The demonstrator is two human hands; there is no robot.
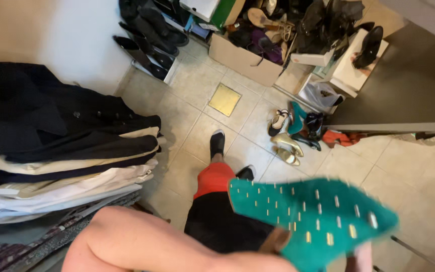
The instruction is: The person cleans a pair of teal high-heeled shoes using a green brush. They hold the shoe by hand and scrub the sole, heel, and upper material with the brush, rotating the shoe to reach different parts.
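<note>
a green studded shoe (314,219) fills the lower right of the view, held up close to the camera and blurred, its pointed toe aimed right and its suede covered in small metal studs. a bare forearm (142,244) crosses the bottom edge from the left toward the shoe's heel end. the hand at its end is hidden under the shoe and cut by the frame, so i cannot tell how its fingers sit on the shoe. a fingertip of another hand (362,256) shows just below the shoe at the bottom edge; i cannot tell whether it grips.

below the shoe, a leg in red and black clothing ends in 2 black shoes (218,142) on the tiled floor (187,126). a brass floor plate (224,99) lies ahead of the feet. a small heap of heels (293,133), gold, teal and black, sits to the right beside a dark cabinet (404,95). a cardboard box (242,58) full of shoes stands at the top. hanging coats and shirts (61,151) crowd the left side.
</note>
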